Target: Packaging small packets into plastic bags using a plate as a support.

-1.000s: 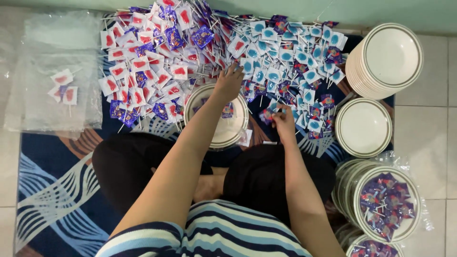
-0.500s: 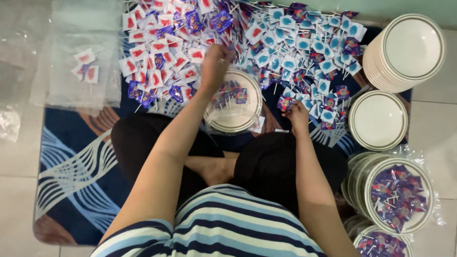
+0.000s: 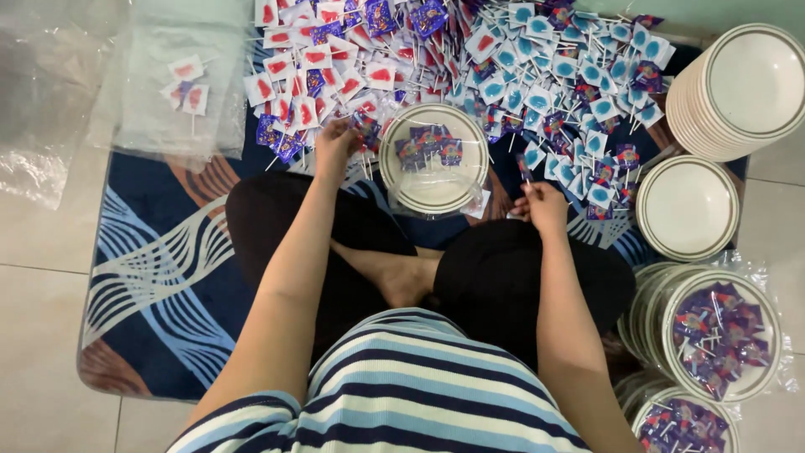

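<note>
Right hand pinches a lollipop stick just right of the plate; left hand – fingers curled on purple lollipops at the plate's left rim – beyond, the wrapped pile

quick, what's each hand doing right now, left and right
Left hand: closed on small wrapped lollipops beside the plate.
Right hand: pinching one lollipop stick, fingers closed.

Wrapped lollipops piled in plate
</note>
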